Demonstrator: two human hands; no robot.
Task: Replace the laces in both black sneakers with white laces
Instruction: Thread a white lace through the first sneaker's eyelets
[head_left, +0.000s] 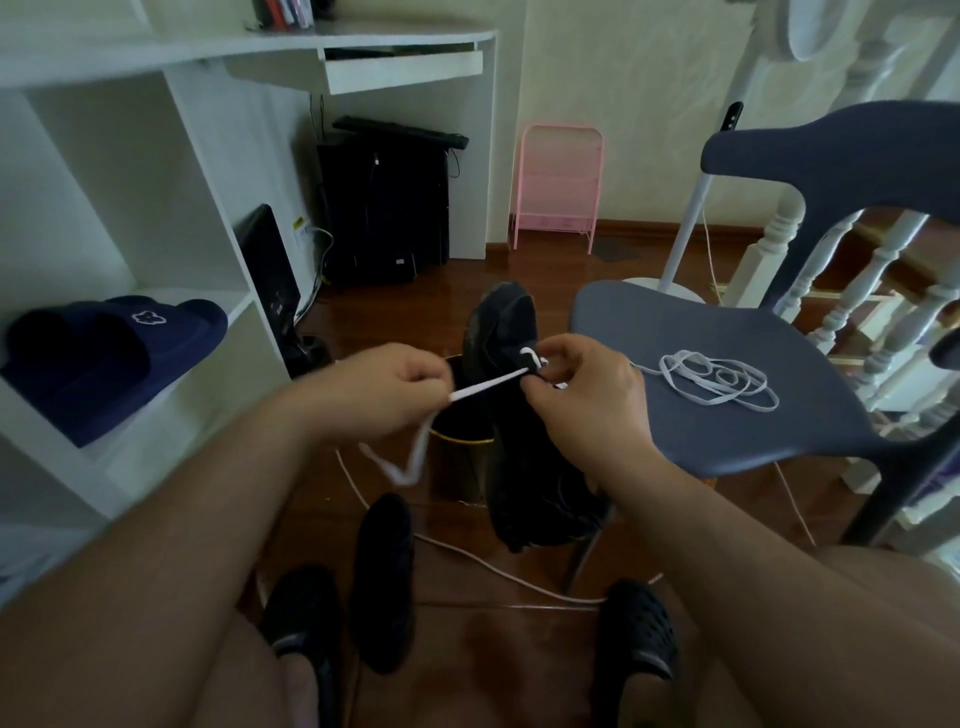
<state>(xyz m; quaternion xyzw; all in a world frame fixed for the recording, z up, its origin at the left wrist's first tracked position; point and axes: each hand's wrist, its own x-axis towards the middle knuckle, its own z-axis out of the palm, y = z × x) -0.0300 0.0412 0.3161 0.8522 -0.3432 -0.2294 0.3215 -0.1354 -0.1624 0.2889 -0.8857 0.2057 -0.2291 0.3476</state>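
The job looks to be in its early part. One black sneaker (519, 415) is held up in mid-scene, toe pointing away, and a white lace (488, 385) has only just entered its far eyelets — a short white loop shows near the toe end, and nothing white is visible lower down the shoe. The left hand (384, 389) pinches the lace between curled fingers and draws it out to the left, the strand taut between hand and shoe, with its loose tail (400, 462) hanging below. The right hand (576, 384) is curled at the eyelets, gripping the shoe's upper edge where the lace comes through; whether it also pinches the lace itself I cannot tell.

The second sneaker (384, 582) lies on the floor nearer the person, between the feet, dark all over — no white lace shows on it, though its top is too dim to say if an old lace remains. A second white lace (719, 382) sits in a loose coil on the blue chair (737, 431) to the right, untouched, presumably meant for that shoe.

So by my reading: the first row or so of one shoe is threaded; the remaining eyelets of that shoe and the whole of the other are left.
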